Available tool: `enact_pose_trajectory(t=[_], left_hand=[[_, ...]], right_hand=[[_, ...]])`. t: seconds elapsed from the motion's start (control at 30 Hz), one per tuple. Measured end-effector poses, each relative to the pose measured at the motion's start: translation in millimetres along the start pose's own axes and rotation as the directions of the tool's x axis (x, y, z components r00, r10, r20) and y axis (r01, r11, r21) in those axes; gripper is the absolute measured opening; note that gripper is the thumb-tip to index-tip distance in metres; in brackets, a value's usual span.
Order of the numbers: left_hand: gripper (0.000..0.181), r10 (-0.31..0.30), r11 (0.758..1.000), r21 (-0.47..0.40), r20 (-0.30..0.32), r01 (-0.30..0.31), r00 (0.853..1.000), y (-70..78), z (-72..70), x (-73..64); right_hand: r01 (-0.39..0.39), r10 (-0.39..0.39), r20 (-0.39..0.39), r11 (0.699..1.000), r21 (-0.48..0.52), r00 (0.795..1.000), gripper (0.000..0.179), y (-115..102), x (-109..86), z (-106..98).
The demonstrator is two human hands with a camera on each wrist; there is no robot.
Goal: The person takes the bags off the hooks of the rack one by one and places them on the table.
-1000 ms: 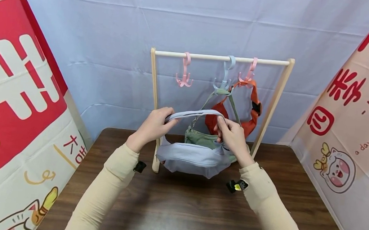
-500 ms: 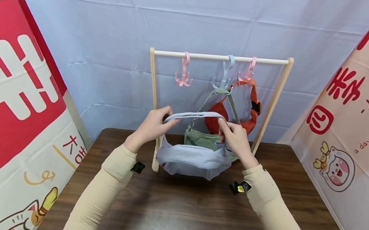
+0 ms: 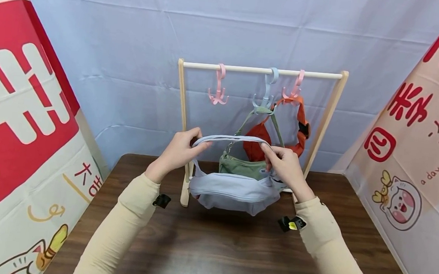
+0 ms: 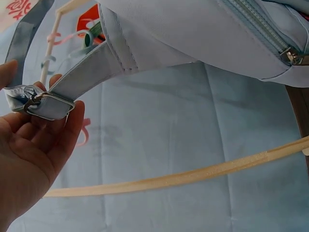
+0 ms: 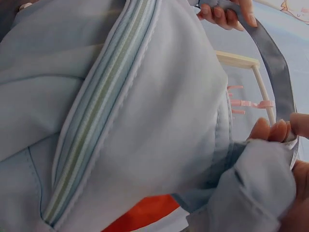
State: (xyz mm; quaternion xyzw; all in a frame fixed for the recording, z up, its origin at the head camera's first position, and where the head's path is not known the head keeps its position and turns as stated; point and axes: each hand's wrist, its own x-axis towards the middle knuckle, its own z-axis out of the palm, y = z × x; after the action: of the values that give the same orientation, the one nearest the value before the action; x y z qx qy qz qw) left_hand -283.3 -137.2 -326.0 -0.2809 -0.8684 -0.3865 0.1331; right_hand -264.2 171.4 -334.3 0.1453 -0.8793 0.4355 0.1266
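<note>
A pale blue-grey bag (image 3: 234,190) with a long front zip hangs from its strap (image 3: 231,138), just above the table. My left hand (image 3: 179,151) holds the strap's left end; in the left wrist view its fingers curl around the strap by a metal buckle (image 4: 53,105). At the other end, my right hand (image 3: 287,166) pinches the strap between thumb and fingers. The right wrist view shows bunched fabric (image 5: 256,181) beside that hand, partly hiding it. The strap arches taut between both hands.
Behind the bag stands a wooden rack (image 3: 329,120) with a white rail (image 3: 244,69). A green bag (image 3: 240,166) hangs from a blue hook (image 3: 265,93), an orange bag (image 3: 301,126) from a pink hook (image 3: 294,89). Another pink hook (image 3: 218,89) hangs left, bearing nothing. Brown table (image 3: 210,248) beneath.
Both hands have moved slightly apart and down, the right one farther to the right. The bag has shifted a little right and lower, with the strap still held at both ends.
</note>
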Motion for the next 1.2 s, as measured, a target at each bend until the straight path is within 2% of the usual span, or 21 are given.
enact_pose_trajectory(t=[0.2,0.6,0.83,1.0,1.2], left_hand=[[0.025,0.008,1.000,-0.007,0.005,-0.008,1.000,0.7,-1.9,-1.3],[0.032,-0.012,1.000,0.017,0.012,0.011,1.000,-4.9,-5.0,-7.1],[0.029,-0.021,1.000,0.018,-0.004,0.021,1.000,-4.7,-7.5,-10.1],[0.030,-0.007,0.999,0.033,-0.015,0.008,1.000,-4.8,-7.8,-13.1],[0.024,-0.002,0.999,0.043,-0.020,0.003,1.000,-5.7,-6.9,-17.4]], right_hand=[[-0.003,0.003,0.013,1.000,0.001,1.000,0.051,0,-0.7,-3],[-0.058,0.051,0.068,0.993,0.104,0.996,0.052,3,-5.8,-8],[-0.045,0.034,0.080,0.990,0.132,0.996,0.049,3,-7.0,-11],[-0.041,0.023,0.095,0.981,0.188,0.995,0.047,5,-8.4,-12],[-0.040,0.016,0.124,0.979,0.198,0.992,0.041,1,-11.9,-15]])
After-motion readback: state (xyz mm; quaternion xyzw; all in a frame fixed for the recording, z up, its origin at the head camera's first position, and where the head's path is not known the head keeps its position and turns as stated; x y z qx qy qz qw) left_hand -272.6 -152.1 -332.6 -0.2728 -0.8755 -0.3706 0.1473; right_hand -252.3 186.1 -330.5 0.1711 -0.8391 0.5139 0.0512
